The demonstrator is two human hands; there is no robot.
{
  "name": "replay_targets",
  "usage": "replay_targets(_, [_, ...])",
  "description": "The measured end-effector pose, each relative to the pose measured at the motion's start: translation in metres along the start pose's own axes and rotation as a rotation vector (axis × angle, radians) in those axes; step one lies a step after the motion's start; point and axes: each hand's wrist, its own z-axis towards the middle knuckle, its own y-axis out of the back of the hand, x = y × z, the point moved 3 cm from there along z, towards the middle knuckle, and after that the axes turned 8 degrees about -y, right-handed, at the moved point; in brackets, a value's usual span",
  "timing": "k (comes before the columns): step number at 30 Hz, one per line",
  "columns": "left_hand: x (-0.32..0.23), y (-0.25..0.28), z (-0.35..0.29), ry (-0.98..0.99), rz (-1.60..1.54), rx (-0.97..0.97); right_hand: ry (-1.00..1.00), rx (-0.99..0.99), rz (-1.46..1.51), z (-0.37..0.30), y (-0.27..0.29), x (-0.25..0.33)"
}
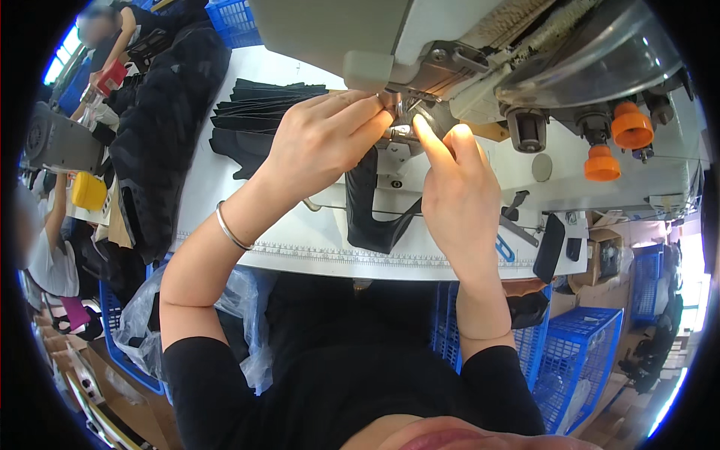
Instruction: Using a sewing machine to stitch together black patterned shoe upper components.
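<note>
My left hand [324, 142] and my right hand [459, 187] meet under the head of a sewing machine [450, 45], at its needle and presser foot [401, 127]. Both pinch a strip of black fabric [367, 210] there. The strip hangs down from the foot and curls over the white table [300, 240]. The left fingers are bunched at the foot; the right thumb and forefinger point up to it. A silver bangle [229, 229] rings my left wrist.
Stacked black fabric pieces [255, 112] lie at the back left, a dark pile [161, 135] beside them. Orange knobs [619, 139] stick out of the machine at right. Blue crates [577, 352] stand below the table. Another person [105, 45] works at far left.
</note>
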Motion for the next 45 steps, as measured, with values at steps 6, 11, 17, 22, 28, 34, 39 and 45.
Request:
replay_targets(6, [0.002, -0.004, -0.002, -0.014, -0.004, -0.019, 0.008, -0.005, -0.025, -0.002, 0.003, 0.004])
replay_targets(11, [0.006, -0.004, -0.002, -0.022, -0.04, -0.055, -0.035, -0.003, -0.037, -0.005, 0.001, 0.013])
replay_targets(17, [0.011, -0.003, -0.004, 0.045, -0.098, -0.046, -0.025, -0.011, -0.019, -0.004, -0.001, 0.009])
replay_targets(22, [0.009, -0.001, -0.012, 0.184, -0.298, -0.048, -0.036, -0.094, 0.087, 0.004, -0.007, -0.018])
replay_targets(28, [-0.008, 0.001, -0.01, 0.247, -0.276, -0.112, -0.161, 0.101, 0.416, 0.027, -0.031, -0.067])
replay_targets(34, [-0.023, -0.001, -0.008, 0.155, -0.12, -0.101, -0.203, 0.093, 0.502, 0.039, -0.039, -0.075])
replay_targets(39, [-0.025, 0.0, -0.008, 0.183, -0.155, -0.086, -0.161, 0.061, 0.506, 0.04, -0.04, -0.077])
replay_targets(45, [-0.029, 0.0, -0.004, 0.147, -0.092, -0.079, -0.152, 0.054, 0.555, 0.042, -0.052, -0.088])
